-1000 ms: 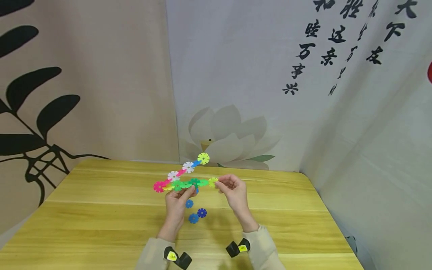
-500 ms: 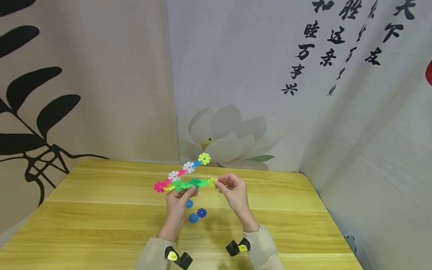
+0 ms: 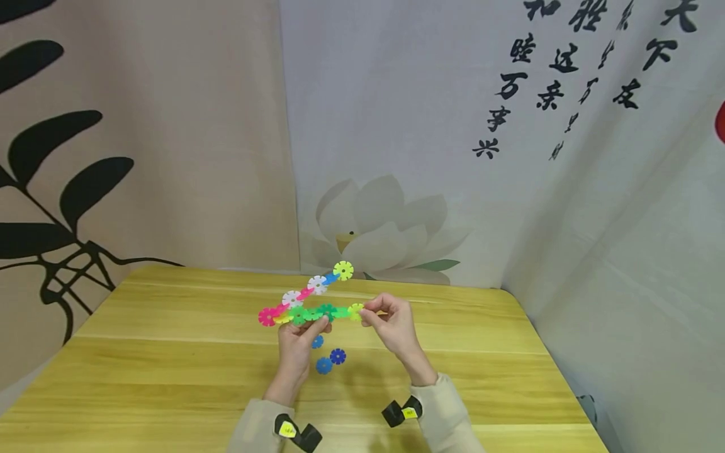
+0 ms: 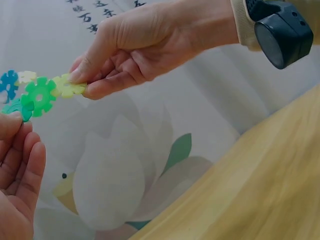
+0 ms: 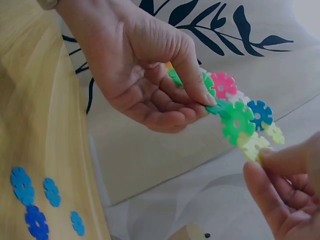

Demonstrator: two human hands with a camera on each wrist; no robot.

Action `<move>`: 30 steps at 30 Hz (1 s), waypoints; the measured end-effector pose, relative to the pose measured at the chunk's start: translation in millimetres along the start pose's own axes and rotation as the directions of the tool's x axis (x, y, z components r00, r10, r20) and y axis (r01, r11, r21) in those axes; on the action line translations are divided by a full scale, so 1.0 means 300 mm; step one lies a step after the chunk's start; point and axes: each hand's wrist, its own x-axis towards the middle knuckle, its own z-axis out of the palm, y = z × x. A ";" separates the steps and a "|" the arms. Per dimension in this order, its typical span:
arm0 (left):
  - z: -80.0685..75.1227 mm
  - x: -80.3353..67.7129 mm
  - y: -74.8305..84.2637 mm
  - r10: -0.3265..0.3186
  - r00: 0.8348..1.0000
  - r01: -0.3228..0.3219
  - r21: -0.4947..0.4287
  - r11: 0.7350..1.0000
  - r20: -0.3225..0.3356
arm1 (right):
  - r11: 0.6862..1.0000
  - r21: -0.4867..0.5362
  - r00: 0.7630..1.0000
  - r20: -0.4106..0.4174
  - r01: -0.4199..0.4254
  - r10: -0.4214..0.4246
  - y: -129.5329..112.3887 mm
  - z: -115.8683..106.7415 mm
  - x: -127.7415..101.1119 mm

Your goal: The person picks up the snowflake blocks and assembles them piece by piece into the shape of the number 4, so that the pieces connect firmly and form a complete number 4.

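A: Start big; what lies under everything?

B: A yellow wooden table point(image 3: 170, 377), with printed cloth backdrops point(image 3: 453, 157) behind it; above the table's middle a person holds up a snowflake-disc chain point(image 3: 308, 308), pink, white, green and yellow-green discs slotted edge to edge.

A: And how do the hands sit on it?

B: The left hand point(image 3: 297, 343) is below the chain at 6 o'clock, thumb and fingers curled round its green middle discs; the right hand point(image 3: 391, 324) is at 3 o'clock of the chain, thumb and forefinger pressed together on the yellow-green end disc point(image 4: 67, 86); one branch rises free toward 1 o'clock.

A: Anything smaller?

B: Loose blue discs point(image 3: 328, 358) lie on the table, at 6 o'clock of the chain, between the wrists.
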 end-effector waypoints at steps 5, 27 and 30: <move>-0.001 -0.001 0.005 0.008 1.000 -0.008 -0.004 1.000 -0.024 | 0.999 0.024 0.999 -0.012 0.030 -0.029 0.053 0.019 -0.002; -0.016 0.003 0.005 -0.012 0.987 0.043 -0.189 0.981 0.158 | 0.965 0.200 0.984 -0.021 -0.169 0.177 0.096 -0.034 0.050; -0.010 0.001 0.003 0.018 0.982 0.028 -0.237 0.971 0.190 | 0.952 0.219 0.975 -0.002 -0.215 0.221 0.095 -0.045 0.053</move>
